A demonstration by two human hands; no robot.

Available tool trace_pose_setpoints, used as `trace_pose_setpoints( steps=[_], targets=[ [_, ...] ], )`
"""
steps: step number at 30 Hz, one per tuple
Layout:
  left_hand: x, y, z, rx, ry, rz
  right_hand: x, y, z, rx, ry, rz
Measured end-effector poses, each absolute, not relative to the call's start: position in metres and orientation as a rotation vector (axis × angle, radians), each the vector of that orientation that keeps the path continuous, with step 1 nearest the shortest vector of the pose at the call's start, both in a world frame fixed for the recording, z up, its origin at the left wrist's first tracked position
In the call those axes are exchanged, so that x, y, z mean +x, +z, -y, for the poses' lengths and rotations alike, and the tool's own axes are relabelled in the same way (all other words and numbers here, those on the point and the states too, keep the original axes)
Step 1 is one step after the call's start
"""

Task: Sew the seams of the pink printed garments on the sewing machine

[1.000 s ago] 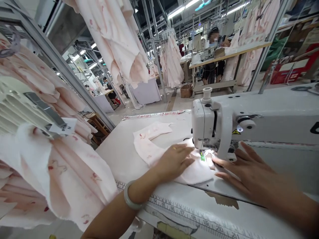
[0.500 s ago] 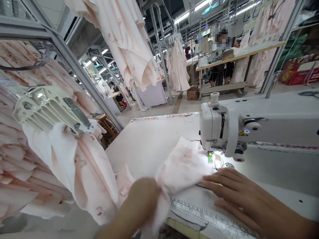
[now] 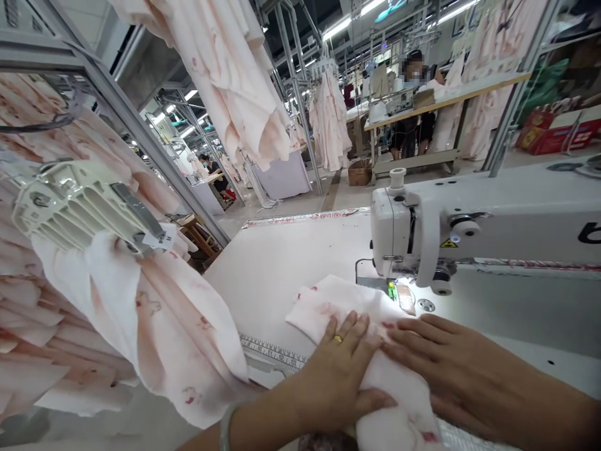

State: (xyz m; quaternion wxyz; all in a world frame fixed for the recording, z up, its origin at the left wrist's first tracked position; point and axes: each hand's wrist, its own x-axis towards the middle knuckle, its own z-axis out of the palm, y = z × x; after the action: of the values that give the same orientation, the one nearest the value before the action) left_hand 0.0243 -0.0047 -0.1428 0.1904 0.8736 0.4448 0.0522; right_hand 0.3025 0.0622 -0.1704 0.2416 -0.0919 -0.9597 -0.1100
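Note:
A pale pink printed piece of fabric [image 3: 317,300] lies on the white sewing table [image 3: 277,257], its upper right part beside the lit needle area of the sewing machine [image 3: 392,235]. Flat on the fabric rests my left hand [image 3: 340,369], fingers outstretched, a ring on one of them and a bangle at the wrist. Just to the right, my right hand [image 3: 446,357] lies with straight fingers on the fabric's right edge, its fingertips close to those of my left. The fabric's lower end hangs down over the table's front edge between my forearms.
At left, a pale clamp hanger [image 3: 84,203] holds pink fabric [image 3: 183,332] beside the table. More pink pieces [image 3: 235,81] hang overhead. A measuring tape [image 3: 272,351] runs along the table's front edge. Behind a bench in the background, a person [image 3: 413,84] sits.
My left hand, blurred before at the fabric's left side, now lies flat on it beside my right hand. The fabric has turned, its lower end now hanging toward me.

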Motion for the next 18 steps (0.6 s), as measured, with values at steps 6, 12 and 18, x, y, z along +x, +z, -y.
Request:
trace_pose_setpoints(
  steps=[6, 12, 18],
  targets=[
    [0.008, -0.132, 0.026, 2.493, -0.006, -1.436, 0.311, -0.15, -0.068, -0.332, -0.193, 2.518],
    [0.023, -0.114, -0.02, 2.663, 0.171, -1.175, 0.3, -0.162, -0.072, -0.401, -0.209, 2.46],
    [0.036, -0.133, -0.065, 2.664, 0.217, -0.753, 0.306, -0.171, -0.077, -0.5, -0.189, 2.455]
  ],
)
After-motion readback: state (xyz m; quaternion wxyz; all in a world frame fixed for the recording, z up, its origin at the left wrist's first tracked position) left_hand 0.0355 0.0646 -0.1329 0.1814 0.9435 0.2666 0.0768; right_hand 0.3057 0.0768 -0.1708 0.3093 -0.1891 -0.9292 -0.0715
